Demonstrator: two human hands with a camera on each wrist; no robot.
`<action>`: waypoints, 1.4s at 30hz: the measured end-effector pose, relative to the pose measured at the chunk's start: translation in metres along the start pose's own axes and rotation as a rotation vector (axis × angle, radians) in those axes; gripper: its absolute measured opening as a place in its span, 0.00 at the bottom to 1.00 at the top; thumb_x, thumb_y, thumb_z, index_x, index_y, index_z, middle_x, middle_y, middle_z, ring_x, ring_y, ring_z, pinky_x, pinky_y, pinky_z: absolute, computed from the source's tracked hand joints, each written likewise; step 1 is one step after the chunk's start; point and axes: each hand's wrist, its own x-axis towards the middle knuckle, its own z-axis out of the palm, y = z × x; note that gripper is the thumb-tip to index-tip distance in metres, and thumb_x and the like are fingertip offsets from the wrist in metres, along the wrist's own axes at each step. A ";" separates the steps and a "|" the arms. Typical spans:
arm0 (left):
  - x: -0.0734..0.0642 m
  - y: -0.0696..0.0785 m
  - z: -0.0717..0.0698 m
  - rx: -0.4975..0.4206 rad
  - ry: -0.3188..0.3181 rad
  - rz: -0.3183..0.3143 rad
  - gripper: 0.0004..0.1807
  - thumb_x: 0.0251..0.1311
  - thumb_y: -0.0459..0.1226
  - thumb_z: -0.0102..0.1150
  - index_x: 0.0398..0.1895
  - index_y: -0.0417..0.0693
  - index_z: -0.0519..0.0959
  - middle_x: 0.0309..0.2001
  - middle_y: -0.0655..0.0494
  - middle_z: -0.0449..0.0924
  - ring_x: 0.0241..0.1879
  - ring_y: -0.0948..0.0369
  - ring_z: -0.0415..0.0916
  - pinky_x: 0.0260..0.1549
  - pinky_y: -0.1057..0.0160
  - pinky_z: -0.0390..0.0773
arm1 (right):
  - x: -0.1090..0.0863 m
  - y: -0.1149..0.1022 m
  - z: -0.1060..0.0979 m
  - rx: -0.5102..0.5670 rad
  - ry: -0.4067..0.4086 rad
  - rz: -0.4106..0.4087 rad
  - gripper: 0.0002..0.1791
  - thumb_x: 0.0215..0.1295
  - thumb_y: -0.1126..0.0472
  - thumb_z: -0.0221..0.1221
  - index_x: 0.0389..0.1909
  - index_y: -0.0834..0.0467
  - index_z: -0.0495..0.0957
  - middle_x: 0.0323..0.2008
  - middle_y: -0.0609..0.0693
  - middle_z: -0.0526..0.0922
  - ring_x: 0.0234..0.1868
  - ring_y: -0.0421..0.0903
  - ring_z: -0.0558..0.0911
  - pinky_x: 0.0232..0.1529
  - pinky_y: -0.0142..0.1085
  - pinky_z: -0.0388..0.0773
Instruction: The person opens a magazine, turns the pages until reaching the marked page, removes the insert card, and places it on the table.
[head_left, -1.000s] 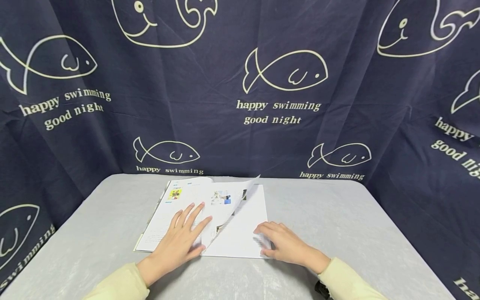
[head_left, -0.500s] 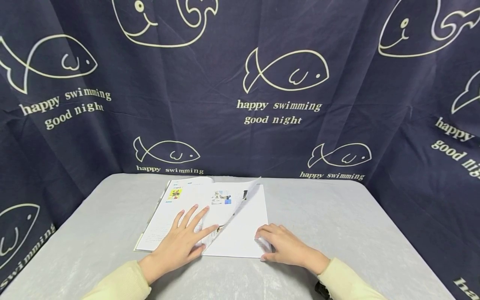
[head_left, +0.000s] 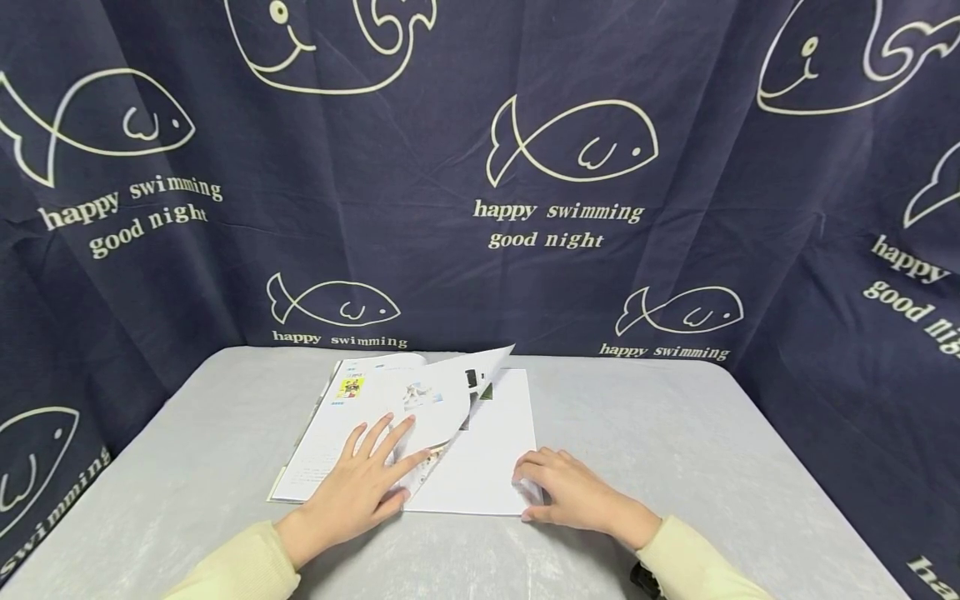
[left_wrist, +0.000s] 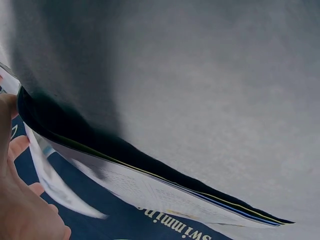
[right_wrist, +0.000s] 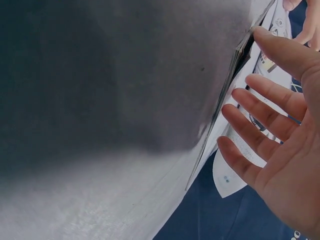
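An open book (head_left: 480, 492) with white pages lies on the grey table. One leaf (head_left: 442, 367) stands raised from its right side, curving toward the left, with pictures printed on it. My left hand (head_left: 360, 483) rests spread over the lower middle of the book, fingertips at the foot of the raised leaf. At the lower right corner is my right hand (head_left: 570, 492), fingertips on the page and thumb against the front edge. In the right wrist view, that thumb (right_wrist: 280, 47) touches the stacked page edges, the other fingers lying loosely bent and apart.
The grey table (head_left: 660, 433) stretches out on both sides of the book. A dark blue curtain (head_left: 450, 275) with fish drawings and lettering hangs behind and beside it. A black object (head_left: 645, 577) shows under the right sleeve.
The raised leaf has swung farther left, its upper corner lifting and more of its underside showing. My left fingers have slid slightly right; the right hand has barely shifted.
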 end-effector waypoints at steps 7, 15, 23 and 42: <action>-0.002 0.001 -0.001 -0.002 -0.047 -0.029 0.28 0.54 0.51 0.54 0.60 0.58 0.69 0.68 0.48 0.58 0.65 0.47 0.56 0.58 0.42 0.55 | 0.000 0.000 -0.003 -0.012 -0.004 0.000 0.16 0.47 0.50 0.66 0.37 0.49 0.78 0.42 0.42 0.79 0.42 0.39 0.74 0.41 0.35 0.69; -0.003 0.002 -0.004 0.000 -0.065 -0.029 0.29 0.56 0.55 0.52 0.59 0.52 0.69 0.65 0.46 0.62 0.64 0.49 0.60 0.59 0.44 0.57 | 0.000 0.000 -0.003 -0.019 -0.003 -0.013 0.14 0.46 0.49 0.66 0.35 0.49 0.78 0.42 0.42 0.80 0.40 0.39 0.74 0.40 0.34 0.69; -0.004 0.004 -0.004 -0.055 -0.121 -0.068 0.30 0.58 0.55 0.50 0.60 0.50 0.67 0.64 0.46 0.63 0.62 0.54 0.63 0.59 0.45 0.58 | -0.001 0.000 -0.003 -0.013 0.001 -0.018 0.15 0.45 0.49 0.66 0.35 0.49 0.78 0.41 0.41 0.80 0.39 0.37 0.73 0.40 0.33 0.68; -0.004 0.004 -0.003 -0.007 -0.066 -0.052 0.34 0.55 0.57 0.53 0.63 0.52 0.66 0.60 0.45 0.68 0.50 0.52 0.72 0.51 0.49 0.64 | -0.001 -0.001 -0.004 0.000 -0.018 -0.019 0.13 0.48 0.50 0.65 0.35 0.49 0.79 0.41 0.41 0.80 0.40 0.37 0.74 0.38 0.31 0.67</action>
